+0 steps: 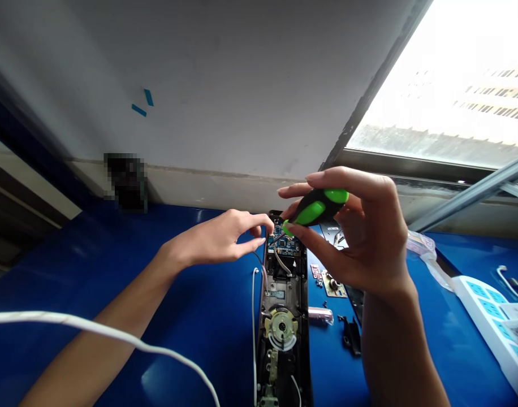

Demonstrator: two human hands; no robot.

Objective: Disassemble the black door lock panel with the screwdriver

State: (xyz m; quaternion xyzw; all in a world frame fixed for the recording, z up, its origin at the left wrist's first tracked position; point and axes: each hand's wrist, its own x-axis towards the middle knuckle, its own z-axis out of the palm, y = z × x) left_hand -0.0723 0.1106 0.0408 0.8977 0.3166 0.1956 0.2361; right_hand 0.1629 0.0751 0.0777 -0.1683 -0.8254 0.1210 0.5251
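Observation:
My right hand (369, 237) grips a screwdriver (310, 215) with a green and black handle, its shaft slanting down to the left. The shaft's tip is over a blue circuit board (284, 245) at the far end of a long black housing (303, 299). At the board's left edge is my left hand (236, 237), thumb and index finger curled close together. What lies between those fingertips is hidden; a thin dark wire passes just below the thumb. A pale cable (282, 261) runs from the board. Nearer me, the housing holds a round metal part (281, 326).
Right of the housing lie a small board with a knob (334, 284), a pink wrapped cylinder (320, 315) and a black bracket (350, 337). A white power strip (490, 322) sits at far right. A white cable (115, 334) crosses the left foreground. The wall bounds the back.

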